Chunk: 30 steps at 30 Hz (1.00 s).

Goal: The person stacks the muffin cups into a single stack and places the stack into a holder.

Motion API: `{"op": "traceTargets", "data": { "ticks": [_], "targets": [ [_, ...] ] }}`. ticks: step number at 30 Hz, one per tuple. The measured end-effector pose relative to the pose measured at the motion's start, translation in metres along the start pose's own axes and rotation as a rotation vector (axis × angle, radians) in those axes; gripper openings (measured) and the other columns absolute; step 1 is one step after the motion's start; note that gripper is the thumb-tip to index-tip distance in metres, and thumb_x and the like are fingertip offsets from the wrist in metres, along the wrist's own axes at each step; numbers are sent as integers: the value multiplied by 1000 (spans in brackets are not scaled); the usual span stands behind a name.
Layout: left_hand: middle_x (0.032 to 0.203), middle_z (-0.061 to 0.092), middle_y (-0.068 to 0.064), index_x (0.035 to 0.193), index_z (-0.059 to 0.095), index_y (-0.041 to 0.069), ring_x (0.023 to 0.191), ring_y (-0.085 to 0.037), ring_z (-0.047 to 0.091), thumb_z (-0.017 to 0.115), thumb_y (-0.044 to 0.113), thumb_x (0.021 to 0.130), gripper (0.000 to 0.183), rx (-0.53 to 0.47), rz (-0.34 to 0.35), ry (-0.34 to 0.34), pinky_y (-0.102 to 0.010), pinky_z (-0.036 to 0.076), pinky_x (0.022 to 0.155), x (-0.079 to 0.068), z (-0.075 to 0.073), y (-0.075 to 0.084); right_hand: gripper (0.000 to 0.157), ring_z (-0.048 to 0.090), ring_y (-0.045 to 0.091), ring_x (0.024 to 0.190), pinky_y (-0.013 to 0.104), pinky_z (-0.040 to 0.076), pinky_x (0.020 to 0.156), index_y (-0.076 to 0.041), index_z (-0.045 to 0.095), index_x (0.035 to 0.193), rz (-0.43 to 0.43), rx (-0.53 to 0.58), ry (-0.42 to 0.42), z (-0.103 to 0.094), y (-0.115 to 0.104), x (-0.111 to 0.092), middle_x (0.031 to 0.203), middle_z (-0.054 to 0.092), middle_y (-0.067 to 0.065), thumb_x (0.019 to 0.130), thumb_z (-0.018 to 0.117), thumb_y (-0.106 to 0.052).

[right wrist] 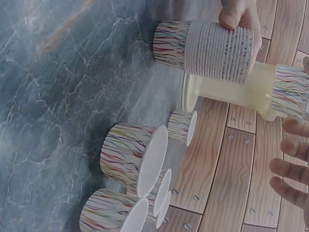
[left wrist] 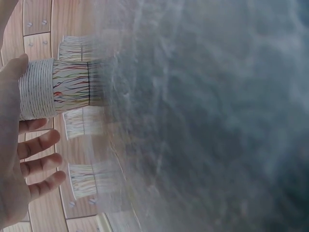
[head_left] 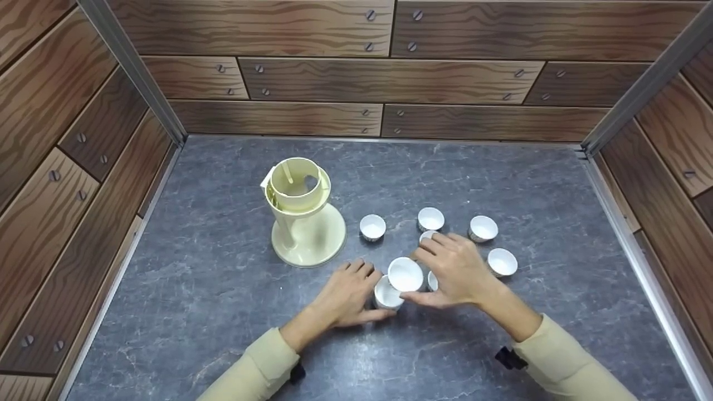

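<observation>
A nested stack of paper cups (head_left: 388, 298), patterned with coloured streaks, stands on the table. My left hand (head_left: 346, 294) holds it near its ribbed upper end, thumb on one side and forefinger on the other; the remaining fingers are spread in the left wrist view. Between thumb and fingers, my right hand (head_left: 455, 273) grips a single paper cup (head_left: 405, 274), raised beside and above the stack's top. In the right wrist view this cup (right wrist: 291, 92) is well off the table, level with or higher than the stack (right wrist: 217, 50). The right palm is mostly outside that view.
Several single paper cups stand upright, among them one near the middle (head_left: 372, 228), one behind the right hand (head_left: 431, 219) and one at the right (head_left: 502, 262). A cream plastic stand (head_left: 309, 236) with a round base and open cylinder is at left. Wood-patterned walls (head_left: 334, 81) enclose the table.
</observation>
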<state>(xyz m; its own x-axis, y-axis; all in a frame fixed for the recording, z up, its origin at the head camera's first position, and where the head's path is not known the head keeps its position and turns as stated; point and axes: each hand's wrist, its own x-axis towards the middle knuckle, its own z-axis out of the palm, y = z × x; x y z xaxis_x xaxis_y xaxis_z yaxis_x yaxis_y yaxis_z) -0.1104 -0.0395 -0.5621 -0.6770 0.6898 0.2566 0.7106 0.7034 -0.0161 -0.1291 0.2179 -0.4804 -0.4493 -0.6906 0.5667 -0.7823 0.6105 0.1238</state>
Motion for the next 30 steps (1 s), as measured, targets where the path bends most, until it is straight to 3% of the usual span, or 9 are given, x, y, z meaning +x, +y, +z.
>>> {"op": "traceTargets", "data": {
  "ticks": [9, 16, 30],
  "targets": [
    [110, 68, 0, 116, 63, 18, 103, -19, 63, 47, 84, 92, 73, -13, -2, 4, -35, 55, 87, 1, -1, 0, 69, 62, 18, 74, 33, 54, 66, -20, 66, 86, -28, 0, -27, 8, -5, 2, 81, 67, -3, 85, 50, -87],
    [107, 67, 0, 117, 65, 17, 100, -19, 63, 50, 85, 90, 74, 13, 1, 11, -35, 55, 86, 0, -2, 0, 67, 59, 17, 71, 32, 49, 63, -21, 65, 87, -39, -24, -33, 15, -9, -3, 79, 64, -4, 84, 50, -87],
    [113, 68, -2, 122, 66, 18, 107, -20, 63, 51, 83, 91, 74, -10, 2, -18, -38, 55, 93, -1, -3, -1, 66, 63, 18, 75, 33, 51, 65, -23, 67, 89, -26, -20, -78, 23, -13, -5, 83, 66, -4, 79, 57, -88]
  ]
}}
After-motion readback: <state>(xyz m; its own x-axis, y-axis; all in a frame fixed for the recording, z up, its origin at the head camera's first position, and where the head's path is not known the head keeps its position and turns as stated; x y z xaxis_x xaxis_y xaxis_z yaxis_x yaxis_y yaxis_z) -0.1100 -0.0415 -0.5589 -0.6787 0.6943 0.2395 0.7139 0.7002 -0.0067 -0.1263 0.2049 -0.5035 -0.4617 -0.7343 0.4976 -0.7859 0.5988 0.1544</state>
